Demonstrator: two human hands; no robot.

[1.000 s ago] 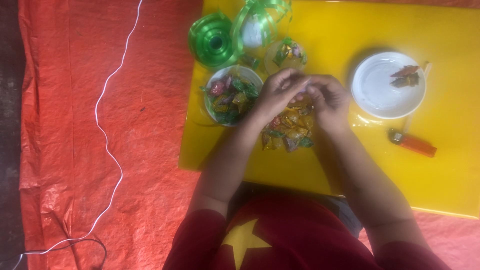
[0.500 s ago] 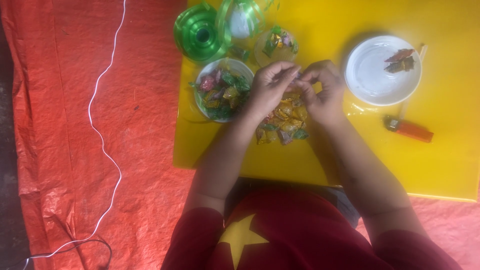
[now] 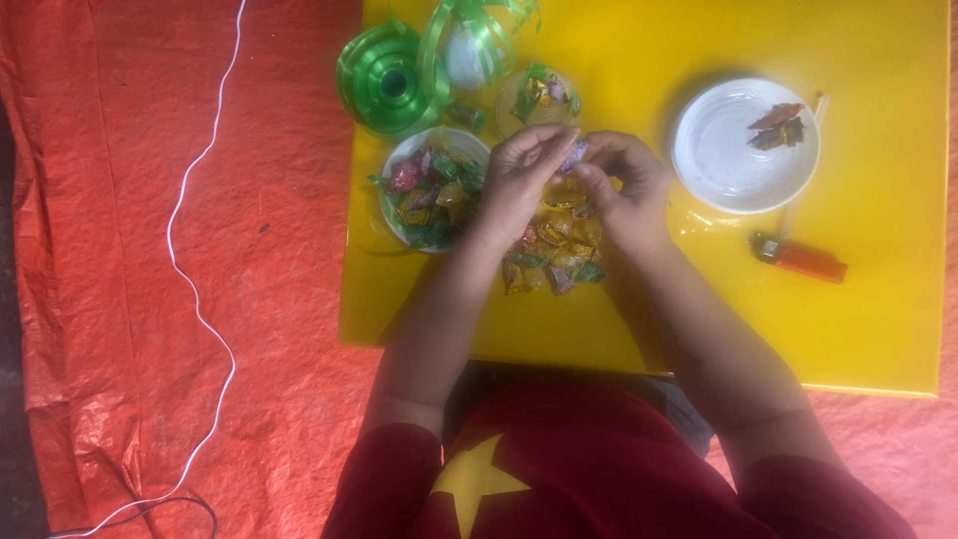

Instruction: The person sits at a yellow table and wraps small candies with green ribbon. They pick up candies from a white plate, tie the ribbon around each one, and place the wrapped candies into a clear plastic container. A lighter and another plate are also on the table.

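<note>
Both hands (image 3: 574,175) pinch a candy (image 3: 576,155) beside a candy-filled bowl (image 3: 431,188).

- Small purplish wrapped piece (image 3: 576,155) mostly hidden in the grip of both hands; kind too blurred to tell.
- Sweets pile (image 3: 555,245) partly covered by left hand (image 3: 519,185) and right hand (image 3: 627,188).
- Yellow surface (image 3: 878,299) cut off at top edge.

Both hands (image 3: 574,175) pinch small purple candy (image 3: 575,156) above candy pile (image 3: 554,245) on yellow board (image 3: 878,319)
</note>
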